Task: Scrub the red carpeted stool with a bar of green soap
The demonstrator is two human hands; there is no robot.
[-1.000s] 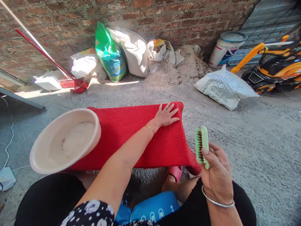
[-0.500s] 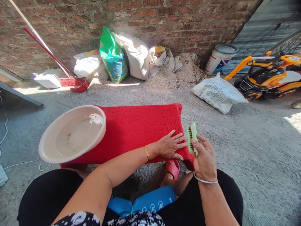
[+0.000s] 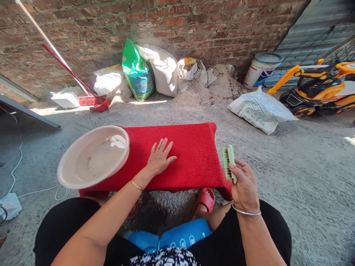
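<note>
A red cloth (image 3: 191, 155) with a fuzzy pile is draped over a low bench or table before me. My left hand (image 3: 159, 159), fingers spread, rests flat on its middle, with nothing held. To the right, just off the cloth's right edge, my right hand (image 3: 245, 183) grips a pale green scrub brush (image 3: 230, 166). The brush stands on end, its dark bristles facing left toward the cloth. On the cloth's left end sits a whitish plastic basin (image 3: 65, 175) holding shallow water.
Along the brick wall (image 3: 194, 29) stand a broom with a red dustpan (image 3: 101, 104), several sacks (image 3: 163, 70) and a bucket (image 3: 260, 70). A flat white bag (image 3: 262, 109) and an orange toy excavator (image 3: 318, 90) lie right. A white cable (image 3: 19, 155) crosses the floor at left.
My left hand has slid leftward across the red cloth from its right end to the middle. My right hand keeps the brush in nearly the same place. The view has shifted slightly.
</note>
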